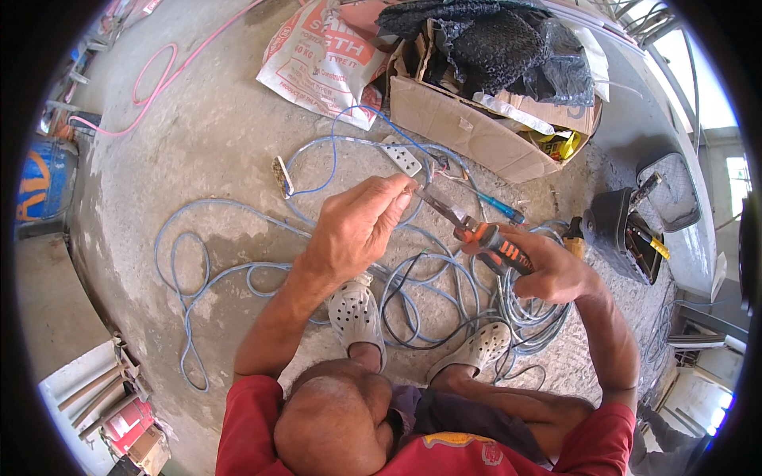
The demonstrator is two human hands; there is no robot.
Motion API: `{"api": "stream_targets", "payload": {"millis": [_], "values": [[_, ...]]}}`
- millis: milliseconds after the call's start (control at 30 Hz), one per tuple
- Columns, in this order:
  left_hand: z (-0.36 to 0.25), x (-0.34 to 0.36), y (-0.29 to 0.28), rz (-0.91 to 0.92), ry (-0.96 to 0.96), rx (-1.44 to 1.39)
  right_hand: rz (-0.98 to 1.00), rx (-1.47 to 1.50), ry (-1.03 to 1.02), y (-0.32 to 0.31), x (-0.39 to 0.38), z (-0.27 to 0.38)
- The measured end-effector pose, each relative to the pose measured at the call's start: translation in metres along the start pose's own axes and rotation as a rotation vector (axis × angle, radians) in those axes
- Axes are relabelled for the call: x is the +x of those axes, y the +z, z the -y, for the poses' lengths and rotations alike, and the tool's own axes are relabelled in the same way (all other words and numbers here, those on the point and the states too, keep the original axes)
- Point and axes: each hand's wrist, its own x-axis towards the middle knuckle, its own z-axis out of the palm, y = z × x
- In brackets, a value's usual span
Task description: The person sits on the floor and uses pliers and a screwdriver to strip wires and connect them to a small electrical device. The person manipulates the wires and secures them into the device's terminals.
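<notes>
My right hand [556,266] is wrapped round the orange and black handles of a pair of pliers [450,209], whose metal jaws point up and left. At the jaw tips, my left hand [353,224] is closed in a pinch. What lies between its thumb and fingers is too small to make out. Just beyond the hands, a white outlet strip [402,157] rests on the floor with wires near it. A screwdriver with a translucent blue handle [502,208] lies above the pliers. Loops of grey-blue cable [238,205] spread beneath both hands.
Ahead stands a cardboard box [468,135] topped with black plastic, beside a white and red sack [317,59]. A black tool case [619,230] sits open at the right. A small whitish fitting [282,176] with thin blue wire lies left. Pink hose [163,83] curves far left.
</notes>
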Motion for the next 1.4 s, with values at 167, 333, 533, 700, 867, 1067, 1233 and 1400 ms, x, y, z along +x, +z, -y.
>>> {"api": "stream_targets", "payload": {"millis": [167, 333, 533, 700, 867, 1067, 1233, 1400], "values": [[0.000, 0.005, -0.001, 0.032, 0.077, 0.084, 0.009, 0.234, 0.221, -0.002, -0.007, 0.014], [0.001, 0.007, -0.001, 0.071, 0.121, 0.171, -0.009, 0.187, 0.229, 0.002, -0.009, -0.001], [0.000, 0.009, -0.001, 0.142, 0.161, 0.253, -0.044, 0.048, 0.132, 0.004, -0.009, -0.013], [0.002, 0.005, 0.005, 0.181, 0.148, 0.272, -0.082, -0.143, 0.044, 0.006, -0.009, -0.012], [0.012, -0.005, 0.006, 0.104, -0.004, 0.017, -0.118, -0.351, -0.003, 0.007, -0.003, -0.010], [0.004, 0.005, 0.006, 0.384, -0.573, -0.322, -0.174, -0.622, 0.061, -0.001, -0.009, -0.007], [0.015, -0.005, 0.035, 0.358, -0.382, -0.225, -0.409, -1.185, -0.141, 0.004, -0.031, -0.051], [0.057, -0.057, 0.045, 0.265, -0.925, -0.854, -0.509, -1.536, -0.410, -0.012, -0.020, -0.062]]}}
